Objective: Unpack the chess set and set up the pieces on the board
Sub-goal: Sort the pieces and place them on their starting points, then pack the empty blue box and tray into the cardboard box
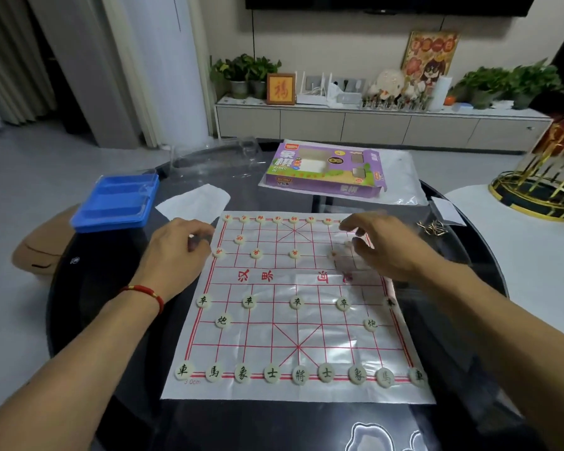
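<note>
A white sheet board with red grid lines (274, 336) lies on a round black table (111, 320). Pale round pieces with black characters (298, 375) fill the near rows. Pieces with red characters (293, 219) line the far row, with a few more in front of them. My left hand (176, 249) rests at the board's far left edge, fingers curled round a pale piece. My right hand (381, 245) hovers over the far right corner with loosely bent fingers. Two blurred red pieces (334, 254) lie on the board just under its fingertips.
A blue plastic tray (114, 203) sits at the far left, with white paper (192, 200) beside it and a clear lid (219, 157) behind. The purple game box (326, 167) lies on a plastic bag beyond the board. Small gold hooks (433, 227) lie to the right.
</note>
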Available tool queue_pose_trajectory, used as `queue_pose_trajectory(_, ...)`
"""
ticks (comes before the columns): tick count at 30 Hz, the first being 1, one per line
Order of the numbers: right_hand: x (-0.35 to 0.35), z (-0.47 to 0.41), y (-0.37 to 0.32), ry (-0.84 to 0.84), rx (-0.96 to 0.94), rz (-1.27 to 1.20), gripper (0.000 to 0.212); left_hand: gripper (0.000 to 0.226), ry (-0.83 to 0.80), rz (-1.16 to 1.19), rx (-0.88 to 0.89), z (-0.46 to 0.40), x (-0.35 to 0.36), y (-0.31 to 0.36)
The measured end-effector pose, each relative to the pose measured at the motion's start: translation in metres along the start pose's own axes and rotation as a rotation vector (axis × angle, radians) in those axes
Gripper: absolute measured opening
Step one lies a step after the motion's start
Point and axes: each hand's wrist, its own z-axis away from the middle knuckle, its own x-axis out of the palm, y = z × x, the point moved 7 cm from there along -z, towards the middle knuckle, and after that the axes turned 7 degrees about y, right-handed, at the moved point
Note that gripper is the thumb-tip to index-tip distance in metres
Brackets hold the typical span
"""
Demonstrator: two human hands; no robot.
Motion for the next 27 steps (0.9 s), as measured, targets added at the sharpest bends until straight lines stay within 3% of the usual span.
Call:
queue_pose_trajectory(4,0.008,-0.011,-0.023,0.013,-0.040,-0.041,0.035,0.030,0.009,0.007,-0.004,0.015,-0.003,0.013)
queue_pose_trajectory(9,0.014,-0.039,-0.016,0.070,-0.031,-0.021,0.033,0.036,-0.006,-0.101,-0.051,-0.027,0.007,0.010)
queue_pose_trajectory(14,0.012,-0.082,0.028,0.171,0.162,-0.041,0.039,0.039,-0.101,-0.167,-0.032,-0.076,0.034,0.033)
queue_pose_trajectory(21,0.021,-0.106,0.106,0.159,0.542,-0.059,0.054,0.043,-0.162,-0.126,0.011,-0.120,0.088,0.088)
queue_pose_trajectory(24,0.026,-0.103,0.119,0.141,0.578,-0.057,0.051,0.043,-0.142,-0.117,0.038,-0.122,0.106,0.103)
queue_pose_trajectory(27,0.021,-0.109,0.104,0.179,0.480,-0.022,0.049,0.043,-0.135,-0.129,0.089,-0.112,0.112,0.102)
